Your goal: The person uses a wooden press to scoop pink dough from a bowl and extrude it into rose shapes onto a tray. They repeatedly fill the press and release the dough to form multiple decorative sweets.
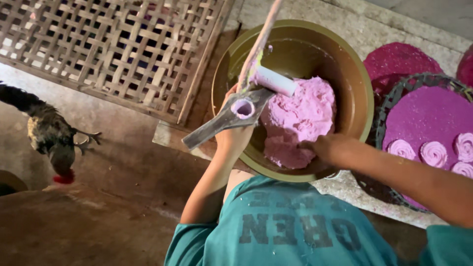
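Note:
A large olive-brown basin (352,64) holds a mound of pink dough (300,118). My left hand (234,132) grips a grey metal press (227,118) with a round tube opening smeared pink; a white cylinder (275,81) and a long rod (258,42) stick up from it over the basin. My right hand (326,147) rests on the dough at the basin's near edge, fingers pressed into it. I wear a teal shirt.
A woven bamboo lattice (118,49) lies at the upper left. A round magenta tray (428,118) at right carries several pink dough spirals (433,153); another magenta disc (399,60) lies behind it. A chicken (49,135) pecks at the dirt floor at left.

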